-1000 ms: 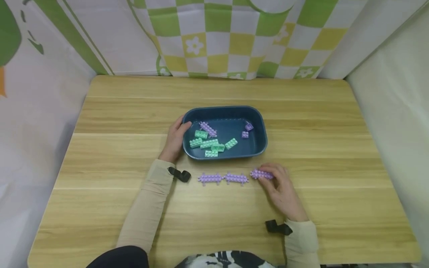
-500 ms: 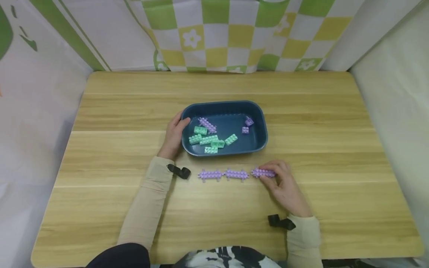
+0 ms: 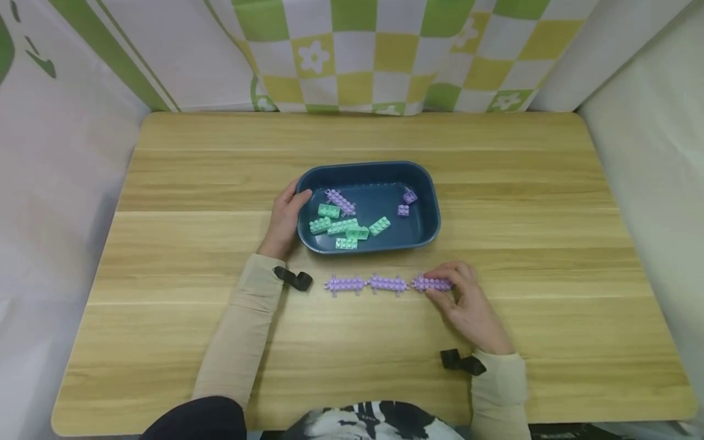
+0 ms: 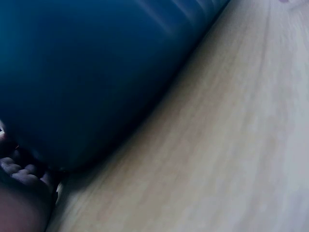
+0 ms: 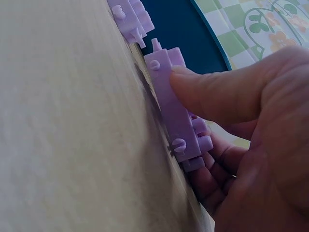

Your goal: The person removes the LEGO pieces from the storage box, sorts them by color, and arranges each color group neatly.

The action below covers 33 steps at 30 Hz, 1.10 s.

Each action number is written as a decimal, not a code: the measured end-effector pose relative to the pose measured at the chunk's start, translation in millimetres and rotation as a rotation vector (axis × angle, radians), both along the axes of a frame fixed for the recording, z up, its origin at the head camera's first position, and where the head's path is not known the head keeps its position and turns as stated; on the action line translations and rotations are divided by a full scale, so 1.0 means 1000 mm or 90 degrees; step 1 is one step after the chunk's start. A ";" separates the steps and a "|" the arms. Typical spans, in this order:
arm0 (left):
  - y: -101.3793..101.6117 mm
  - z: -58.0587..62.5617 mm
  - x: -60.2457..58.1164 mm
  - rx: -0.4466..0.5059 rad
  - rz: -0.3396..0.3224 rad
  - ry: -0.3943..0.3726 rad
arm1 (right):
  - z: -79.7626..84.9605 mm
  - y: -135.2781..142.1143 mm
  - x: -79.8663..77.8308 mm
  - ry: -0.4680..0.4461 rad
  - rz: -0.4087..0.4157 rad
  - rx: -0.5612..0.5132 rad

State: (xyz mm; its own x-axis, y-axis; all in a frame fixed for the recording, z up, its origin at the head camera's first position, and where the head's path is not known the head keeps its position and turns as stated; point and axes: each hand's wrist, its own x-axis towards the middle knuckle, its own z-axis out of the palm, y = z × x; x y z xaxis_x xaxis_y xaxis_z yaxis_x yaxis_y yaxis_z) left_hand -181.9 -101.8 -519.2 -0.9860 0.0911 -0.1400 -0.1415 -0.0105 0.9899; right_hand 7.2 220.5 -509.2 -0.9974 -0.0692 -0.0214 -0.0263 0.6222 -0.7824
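One hand, the left hand [image 3: 282,223], grips a blue tray [image 3: 365,177] by its left end. Six green bricks [image 3: 343,227] and a lilac strip [image 3: 340,201] lie in the tray's left half. In front of the tray, two more strips [image 3: 344,284] lie end to end on the counter [image 3: 181,183]. Two purple cubes [image 3: 403,210] sit at the tray's right; just beside the row, the right hand [image 3: 471,308] pinches another strip [image 3: 431,284].

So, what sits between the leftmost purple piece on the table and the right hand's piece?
A middle purple piece, in line with the leftmost purple piece and the held piece in the right hand; the head view shows it.
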 end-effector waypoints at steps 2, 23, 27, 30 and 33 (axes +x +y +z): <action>0.000 0.000 0.000 -0.002 0.000 0.002 | 0.000 -0.001 0.000 0.004 0.001 -0.002; 0.001 -0.001 -0.001 0.025 -0.002 0.003 | 0.001 -0.004 -0.003 0.004 0.001 0.000; 0.001 -0.002 -0.001 0.027 0.000 0.000 | 0.000 -0.004 -0.004 0.018 0.004 0.002; 0.001 -0.001 -0.001 0.028 -0.001 0.001 | 0.000 -0.005 -0.004 0.026 0.005 0.005; 0.001 -0.001 -0.001 0.029 0.000 0.001 | 0.000 -0.005 -0.004 0.026 0.003 0.007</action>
